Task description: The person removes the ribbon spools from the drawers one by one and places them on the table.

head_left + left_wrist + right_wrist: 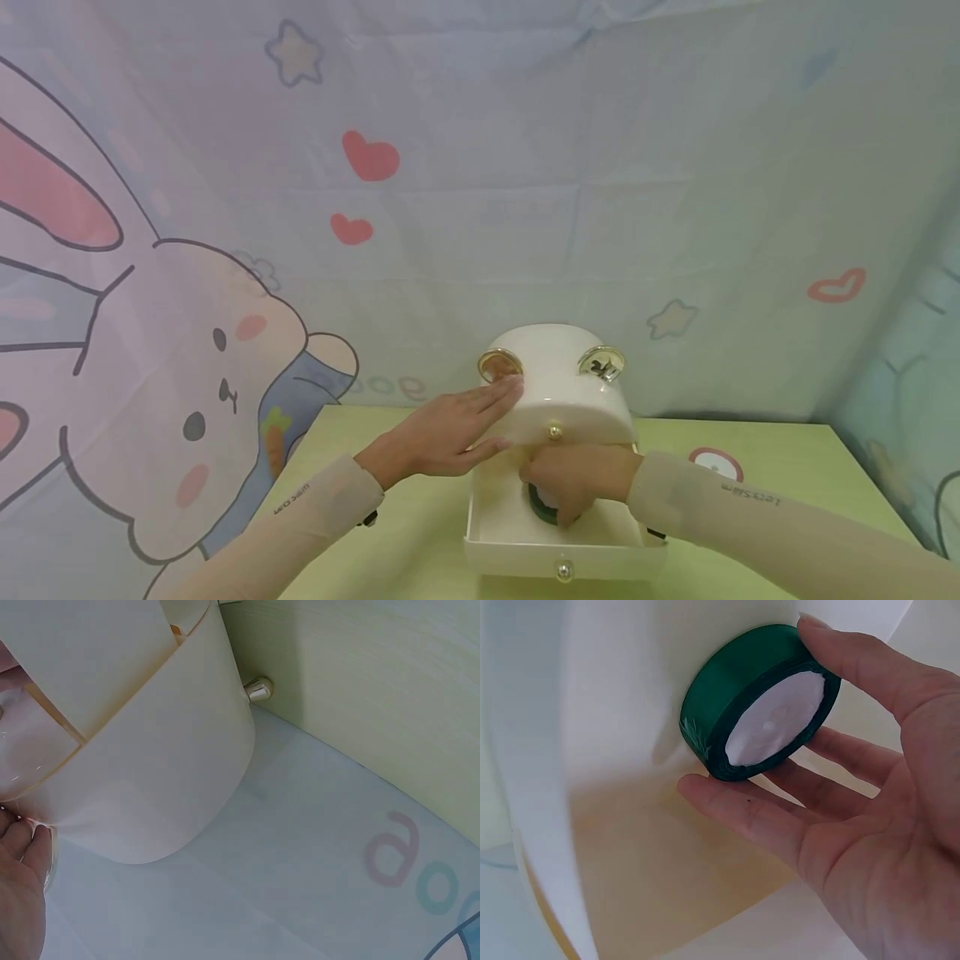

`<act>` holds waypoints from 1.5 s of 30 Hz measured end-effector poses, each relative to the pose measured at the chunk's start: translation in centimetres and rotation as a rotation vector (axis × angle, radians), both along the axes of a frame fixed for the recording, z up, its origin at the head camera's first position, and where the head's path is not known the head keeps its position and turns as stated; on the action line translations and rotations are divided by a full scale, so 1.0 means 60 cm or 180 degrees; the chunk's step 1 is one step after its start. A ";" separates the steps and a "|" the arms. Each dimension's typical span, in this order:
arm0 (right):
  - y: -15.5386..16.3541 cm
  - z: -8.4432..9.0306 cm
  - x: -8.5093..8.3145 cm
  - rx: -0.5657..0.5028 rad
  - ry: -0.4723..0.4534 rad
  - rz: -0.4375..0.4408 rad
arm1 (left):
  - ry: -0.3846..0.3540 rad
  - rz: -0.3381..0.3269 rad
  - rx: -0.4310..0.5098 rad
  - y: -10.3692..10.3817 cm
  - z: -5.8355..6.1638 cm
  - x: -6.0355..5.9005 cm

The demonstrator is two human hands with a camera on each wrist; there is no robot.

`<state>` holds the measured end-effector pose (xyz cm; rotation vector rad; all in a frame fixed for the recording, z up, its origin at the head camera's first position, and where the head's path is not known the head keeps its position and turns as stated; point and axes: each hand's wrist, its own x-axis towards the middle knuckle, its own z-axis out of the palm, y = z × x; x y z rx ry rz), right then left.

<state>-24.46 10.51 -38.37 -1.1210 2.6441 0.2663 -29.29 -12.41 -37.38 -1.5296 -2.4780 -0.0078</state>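
Inside the pulled-out drawer (487,533) of the cream box (558,392), the green ribbon roll (761,705) is pinched by the right hand (573,483), unreleased, while the box is steadied by the flat, open-fingered left hand (442,433).

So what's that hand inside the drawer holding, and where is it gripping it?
The right hand holds a green ribbon roll by its rim, thumb on one side and fingers on the other.

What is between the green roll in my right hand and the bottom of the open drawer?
Nothing visible. The right hand holds the green roll inside the open drawer, between thumb and fingers. Its own fingers lie under the roll. The left hand rests on the cream box, outside the drawer.
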 end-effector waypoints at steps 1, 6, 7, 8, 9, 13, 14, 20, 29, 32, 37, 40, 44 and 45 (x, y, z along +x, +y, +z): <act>0.000 0.000 0.000 0.0001 -0.0009 -0.0011 | 0.0003 0.0004 -0.0002 0.000 0.000 0.000; -0.001 0.001 0.001 0.0000 -0.0002 0.0099 | 0.0014 0.0001 -0.0017 -0.001 0.002 0.002; -0.002 0.001 0.001 0.0000 0.0007 0.0130 | 0.0021 0.0002 -0.0024 -0.001 0.002 0.003; -0.002 0.002 0.001 0.0004 0.0021 0.0164 | 0.0028 0.0000 -0.0030 0.000 0.002 0.003; -0.003 0.002 0.001 0.0003 0.0038 0.0185 | 0.0041 0.0003 -0.0031 0.000 0.002 0.003; -0.002 0.004 0.001 -0.0009 0.0042 0.0229 | 0.0063 0.0002 -0.0034 0.001 0.003 0.002; -0.001 0.005 0.001 -0.0018 0.0026 0.0239 | 0.0063 0.0004 -0.0027 0.001 0.004 0.002; 0.006 0.018 0.007 -0.0083 -0.0012 0.0285 | 0.0040 0.0008 -0.0016 0.001 0.003 0.001; 0.008 0.047 0.024 0.0036 0.0210 0.0358 | 0.0044 0.0013 -0.0045 0.000 0.005 0.002; 0.012 0.058 0.031 0.0053 0.0259 0.0394 | 0.0032 0.0009 -0.0052 0.000 0.004 0.002; 0.023 0.077 0.039 -0.0090 0.0165 0.0379 | 0.0021 0.0002 -0.0047 0.001 0.004 0.000; 0.030 0.088 0.044 -0.0157 0.0109 0.0409 | 0.0003 0.0011 -0.0030 0.001 0.004 -0.001; 0.042 0.099 0.052 -0.0190 0.0109 0.0504 | -0.0036 0.0041 -0.0040 0.000 0.002 -0.002; 0.047 0.101 0.055 -0.0208 0.0110 0.0525 | -0.0037 0.0039 -0.0041 0.000 0.002 -0.002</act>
